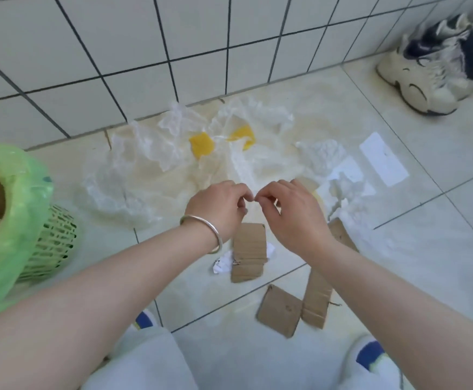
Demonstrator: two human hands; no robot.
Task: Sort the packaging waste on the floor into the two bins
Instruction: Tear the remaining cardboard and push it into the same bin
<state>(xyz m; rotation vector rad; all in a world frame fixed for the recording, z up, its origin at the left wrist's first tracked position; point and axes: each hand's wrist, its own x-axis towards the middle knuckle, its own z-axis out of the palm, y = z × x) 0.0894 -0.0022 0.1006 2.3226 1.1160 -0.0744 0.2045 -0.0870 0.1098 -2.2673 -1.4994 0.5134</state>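
On floor | cardboard strip (249,253) long axis toward wall | hands (221,209) above

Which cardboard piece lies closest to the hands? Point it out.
The folded cardboard strip directly below the left hand, resting on crumpled white paper. The other pieces lie lower right.

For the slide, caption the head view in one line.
Both hands meet fingertip to fingertip above cardboard pieces and clear plastic wrap, green-lined bin at left.
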